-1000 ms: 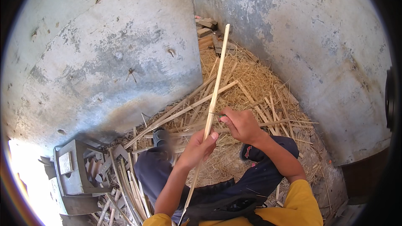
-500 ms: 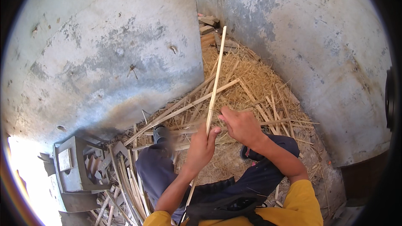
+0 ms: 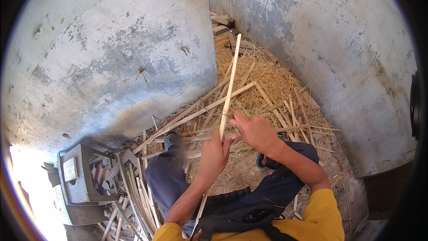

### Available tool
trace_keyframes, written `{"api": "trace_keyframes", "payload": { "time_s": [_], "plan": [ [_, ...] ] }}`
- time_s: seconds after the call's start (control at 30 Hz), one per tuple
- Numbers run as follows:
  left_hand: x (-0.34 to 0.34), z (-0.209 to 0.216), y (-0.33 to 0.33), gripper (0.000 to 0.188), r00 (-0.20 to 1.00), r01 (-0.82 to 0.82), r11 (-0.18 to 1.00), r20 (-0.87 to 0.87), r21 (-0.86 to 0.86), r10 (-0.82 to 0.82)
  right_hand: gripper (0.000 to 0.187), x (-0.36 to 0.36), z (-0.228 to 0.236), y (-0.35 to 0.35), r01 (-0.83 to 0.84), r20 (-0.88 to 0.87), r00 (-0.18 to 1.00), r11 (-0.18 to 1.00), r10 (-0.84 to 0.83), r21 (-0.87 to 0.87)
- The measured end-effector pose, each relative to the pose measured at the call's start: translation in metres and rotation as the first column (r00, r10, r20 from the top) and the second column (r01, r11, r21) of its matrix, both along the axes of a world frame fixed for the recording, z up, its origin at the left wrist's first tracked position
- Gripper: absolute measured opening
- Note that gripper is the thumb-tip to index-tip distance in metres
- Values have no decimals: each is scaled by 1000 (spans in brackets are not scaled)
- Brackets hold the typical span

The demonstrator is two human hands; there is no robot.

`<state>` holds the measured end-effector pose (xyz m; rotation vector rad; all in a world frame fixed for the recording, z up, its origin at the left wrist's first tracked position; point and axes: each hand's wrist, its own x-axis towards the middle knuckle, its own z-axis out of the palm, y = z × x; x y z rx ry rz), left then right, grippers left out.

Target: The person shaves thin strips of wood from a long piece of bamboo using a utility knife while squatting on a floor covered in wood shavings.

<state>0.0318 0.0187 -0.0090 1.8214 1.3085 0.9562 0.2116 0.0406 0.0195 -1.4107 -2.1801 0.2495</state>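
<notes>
Above straw [image 3: 272, 78]: left hand [image 3: 214, 154] grip clamped round strip [image 3: 231, 85]; right hand [image 3: 258, 134] curled round thin tool [image 3: 227, 115].

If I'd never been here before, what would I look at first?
Probably the long pale wood strip, rising up the middle from the left hand, with the right hand close beside it. Behind it, a golden, straw-like heap spreads where two patchy grey walls meet. A bright yellow sleeve stands out at lower right.
</notes>
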Motion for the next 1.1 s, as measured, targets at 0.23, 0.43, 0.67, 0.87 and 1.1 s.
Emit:
{"api": "trace_keyframes", "payload": {
  "time_s": [0.23, 0.43, 0.67, 0.87, 1.1],
  "plan": [
    [-6, 2, 5, 49, 999, -13, 1000, -42, -27, 12, 27, 7, -12, 14, -101, -208, 976, 986, 72, -131],
    [-12, -3, 9, 47, 986, 102, 985, 148, -137, -81, 19, 18, 6, 11, -371, -872, 466, 863, -148, -344],
    [-7, -1, 5, 42, 967, 153, 976, 227, -154, -116, 25, 4, 16, 3, 26, -599, 797, 996, -73, -86],
    [-5, 2, 3, 36, 986, 93, 985, 150, -142, -72, 25, 0, 9, 2, 88, -606, 779, 985, -160, -148],
    [-3, 11, 0, 33, 995, 58, 993, 84, -99, -50, 22, 8, -6, 13, -113, -750, 638, 943, -174, -314]
  ]
}}
